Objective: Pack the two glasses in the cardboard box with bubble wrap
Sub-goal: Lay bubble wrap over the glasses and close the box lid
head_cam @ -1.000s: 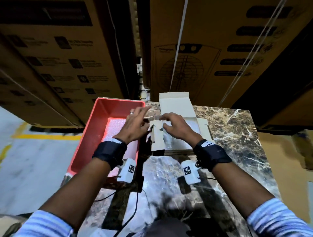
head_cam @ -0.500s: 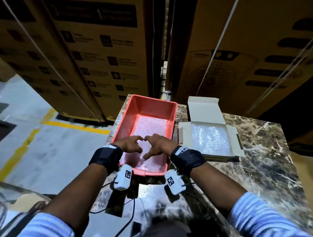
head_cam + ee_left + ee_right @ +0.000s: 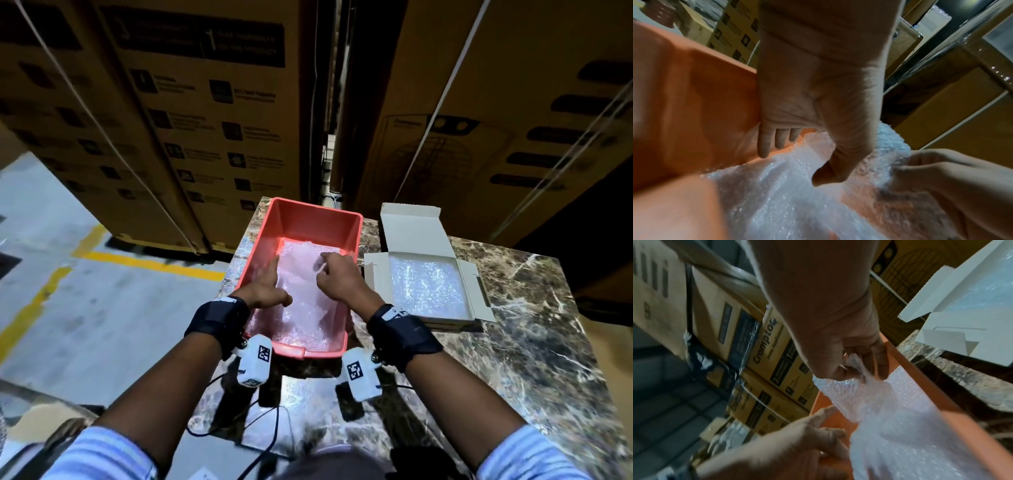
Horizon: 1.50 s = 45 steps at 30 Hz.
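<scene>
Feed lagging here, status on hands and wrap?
Right hand pinching wrap in tray. Left hand open, touching it. Box open, lined. No glasses visible.

A: What is the person wearing on the arms?
B: Pale blue-and-white striped sleeves [image 3: 99, 455] are showing at both forearms. Black wrist straps [image 3: 219, 318] are wrapping each wrist.
A: And mounted below them?
B: White camera units [image 3: 255, 359] are carrying black square code markers, with thin black cables [image 3: 267, 442] trailing. Possibly a screw is showing at each mount.
</scene>
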Available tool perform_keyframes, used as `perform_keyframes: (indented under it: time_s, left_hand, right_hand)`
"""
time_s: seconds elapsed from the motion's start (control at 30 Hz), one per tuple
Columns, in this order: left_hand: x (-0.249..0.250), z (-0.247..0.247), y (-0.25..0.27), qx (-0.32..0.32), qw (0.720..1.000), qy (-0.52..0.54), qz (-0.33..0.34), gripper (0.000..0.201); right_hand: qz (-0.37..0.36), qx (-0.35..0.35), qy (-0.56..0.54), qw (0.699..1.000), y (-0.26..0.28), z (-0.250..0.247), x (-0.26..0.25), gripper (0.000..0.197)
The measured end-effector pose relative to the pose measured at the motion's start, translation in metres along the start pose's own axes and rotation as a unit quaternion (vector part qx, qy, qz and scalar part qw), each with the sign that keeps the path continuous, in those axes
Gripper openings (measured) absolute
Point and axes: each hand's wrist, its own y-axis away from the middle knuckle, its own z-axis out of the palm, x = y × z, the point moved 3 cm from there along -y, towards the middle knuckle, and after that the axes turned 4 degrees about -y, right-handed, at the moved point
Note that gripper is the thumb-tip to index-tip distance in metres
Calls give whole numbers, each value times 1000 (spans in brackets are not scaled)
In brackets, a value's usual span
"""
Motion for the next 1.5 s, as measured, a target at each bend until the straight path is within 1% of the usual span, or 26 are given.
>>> perform_keyframes:
  time_s: [0.1,0.13,0.2,0.27,0.3,0.33,0.37,0.43,0.47,0.57,0.6,0.67,0.73,0.83,0.87,0.93,1.0,1.07,1.13,1.17,1.23,1.3,1.33,1.4,1.43,1.5]
  left_hand:
    - [19,-9,8,27,998,61,17,130]
    - [25,-12,10,36,996,82,26,135]
    - [34,-15,12,61,987,141,43,140]
    - [40,-14,10,81,971,217,65,142]
    - [44,-13,12,78,962,249,80,139]
    - [48,-11,11,62,954,279,93,128]
    - [53,-9,11,44,946,300,116,107]
    - [73,-8,22,44,928,327,170,42]
    - [84,-9,27,54,923,331,190,24]
    - [111,-8,39,77,910,351,207,8]
    - [117,-8,40,81,904,367,206,7]
    - [131,-5,43,79,898,373,219,14]
    - [144,0,46,80,899,350,249,18]
    - [159,12,52,72,910,305,273,13]
    - [162,16,53,57,912,300,273,15]
    - [170,28,59,-10,917,306,255,25]
    - [174,40,64,-89,919,300,239,30]
    - [175,50,63,-135,924,281,222,40]
    - [176,59,60,-121,936,251,213,51]
    - [177,62,58,-99,942,247,206,52]
    - [179,68,56,-73,941,272,187,47]
    - [183,74,55,-64,936,302,168,40]
    - [185,78,54,-64,935,307,165,36]
    - [190,82,51,-56,938,300,164,31]
    - [193,84,51,-45,939,299,164,31]
    - [201,88,52,-26,935,311,169,36]
  right_hand:
    - [-4,23,-133,991,6,-24,-4,22]
    - [-1,30,-192,981,10,-33,-6,23]
    - [25,33,-319,947,19,-49,-6,28]
    - [42,34,-389,920,22,-60,3,30]
    - [48,35,-397,916,28,-67,6,29]
    - [57,41,-394,917,32,-72,12,28]
    - [63,47,-390,918,34,-76,20,28]
    - [61,59,-419,904,43,-85,31,28]
    - [57,71,-439,894,50,-91,31,27]
    - [39,108,-469,876,67,-108,40,23]
    - [37,123,-473,872,71,-113,45,23]
    - [40,153,-481,862,81,-123,59,20]
    - [51,171,-495,851,91,-130,75,18]
    - [56,201,-511,834,108,-137,100,27]
    - [61,217,-510,830,111,-139,110,29]
    - [74,264,-493,826,123,-143,128,29]
    - [108,328,-455,821,137,-148,145,18]
    - [118,370,-436,812,148,-150,159,12]
    - [107,386,-455,795,160,-152,167,15]
    - [105,389,-464,789,166,-155,171,14]
    - [100,377,-497,775,178,-158,177,10]
    - [83,355,-536,762,185,-161,184,4]
    - [77,346,-537,766,188,-163,187,9]
    - [77,331,-501,796,189,-163,193,21]
    - [78,327,-480,810,190,-164,195,21]
    - [84,329,-451,825,189,-167,203,17]
